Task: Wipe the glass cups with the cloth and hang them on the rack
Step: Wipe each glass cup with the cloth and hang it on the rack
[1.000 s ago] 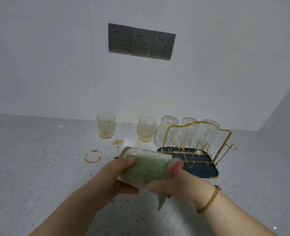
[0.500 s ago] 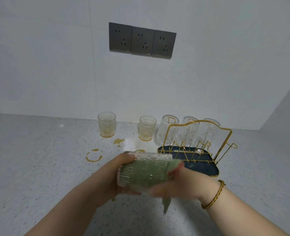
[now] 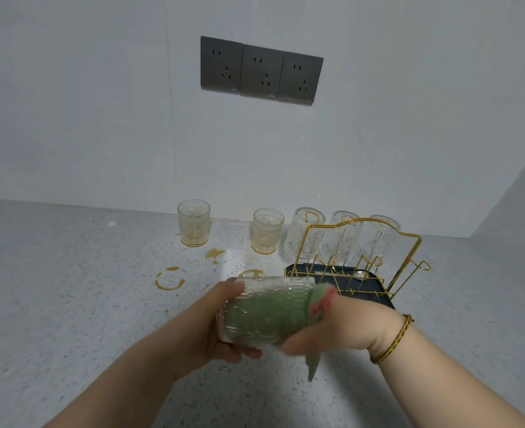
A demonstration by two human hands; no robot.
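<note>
A: So, what are we holding?
B: Our left hand (image 3: pixel 212 329) grips the glass cup (image 3: pixel 264 310) sideways above the tabletop (image 3: pixel 70 304); our right hand (image 3: pixel 347 329) pinches the cloth (image 3: pixel 313 364) stuffed inside, fingers blurred.

We look at a pale, speckled surface (image 3: pixel 57 304) that runs back to a white wall. Near the wall stand 2 upright ribbed glass cups, the left cup (image 3: pixel 193 222) and the right cup (image 3: pixel 268 230), well apart, both tinted yellow. In front of them lie an orange ring stain (image 3: pixel 169 288) and a small orange blot (image 3: pixel 215 255). To the right rests a dark tray (image 3: pixel 378 299).
</note>
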